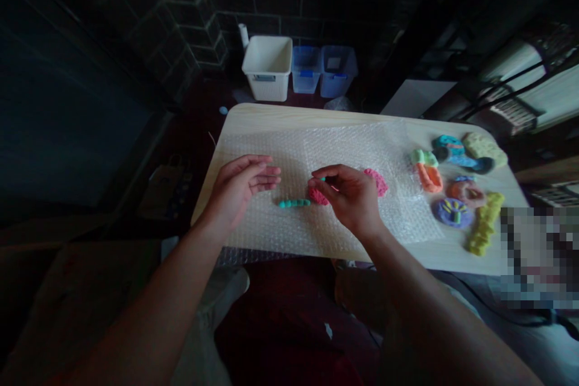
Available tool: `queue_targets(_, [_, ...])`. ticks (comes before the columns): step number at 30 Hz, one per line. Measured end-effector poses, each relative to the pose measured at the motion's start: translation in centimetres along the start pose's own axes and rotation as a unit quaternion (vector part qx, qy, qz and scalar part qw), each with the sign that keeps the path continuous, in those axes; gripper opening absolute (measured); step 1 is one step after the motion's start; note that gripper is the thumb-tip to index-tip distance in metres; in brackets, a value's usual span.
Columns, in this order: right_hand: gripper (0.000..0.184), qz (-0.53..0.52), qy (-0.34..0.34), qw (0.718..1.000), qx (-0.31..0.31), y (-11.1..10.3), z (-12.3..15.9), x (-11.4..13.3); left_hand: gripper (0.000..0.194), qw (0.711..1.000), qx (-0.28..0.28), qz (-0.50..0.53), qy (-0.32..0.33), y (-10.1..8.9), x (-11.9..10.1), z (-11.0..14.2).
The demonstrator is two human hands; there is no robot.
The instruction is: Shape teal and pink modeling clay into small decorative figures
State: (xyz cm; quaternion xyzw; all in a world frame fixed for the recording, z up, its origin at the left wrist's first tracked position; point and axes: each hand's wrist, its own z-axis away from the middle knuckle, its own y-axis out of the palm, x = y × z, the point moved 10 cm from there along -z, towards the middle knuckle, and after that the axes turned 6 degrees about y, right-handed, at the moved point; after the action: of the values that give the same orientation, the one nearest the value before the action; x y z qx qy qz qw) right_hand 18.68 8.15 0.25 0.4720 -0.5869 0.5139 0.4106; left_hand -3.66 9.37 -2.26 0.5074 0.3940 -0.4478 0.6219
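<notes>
Fingers stretched out, my left hand (244, 184) hovers over the bubble wrap (344, 139) with nothing in it. My right hand (346, 193) is closed in a pinch on a tiny green piece (322, 179), of which only a bit shows between thumb and fingertips. Between the hands lies a short row of teal lumps (294, 203), like modelling clay. Behind and below my right fingers is a bumpy pink piece (318, 195), partly hidden. Another pink piece (376, 182) shows just beyond the back of that hand.
Several soft coloured shapes lie at the table's right: a purple disc (453, 212), an orange piece (429, 178), a yellow strip (486, 223), a blue piece (473, 161). Past the far table edge stand a white bin (268, 66) and two clear blue boxes (338, 71).
</notes>
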Motion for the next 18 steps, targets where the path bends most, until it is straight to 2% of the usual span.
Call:
queue_targets(3, [0.026, -0.078, 0.035, 0.996, -0.006, -0.2, -0.4, -0.5, 0.022, 1.000, -0.002, 0.014, -0.004, -0.2, 0.0, -0.2])
queue_targets(9, [0.051, -0.005, 0.074, 0.997, -0.017, 0.1, 0.0, -0.3, 0.024, 0.999, 0.041, 0.009, -0.015, 1.3, 0.6, 0.5])
queue_targets(13, [0.043, 0.005, 0.042, 0.999, -0.016, 0.5, 0.2, 0.3, 0.026, 0.995, 0.083, 0.017, -0.049, 2.2, 1.6, 0.8])
queue_targets(16, [0.031, -0.007, 0.026, 1.000, 0.010, 1.0, 0.1, 0.1, 0.026, 0.994, 0.090, 0.024, -0.053, 2.3, 1.7, 0.9])
queue_targets(18, [0.030, -0.024, 0.036, 0.999, 0.031, 1.4, 0.0, -0.6, 0.027, 0.994, 0.093, 0.027, -0.055, 2.3, 1.7, 0.9])
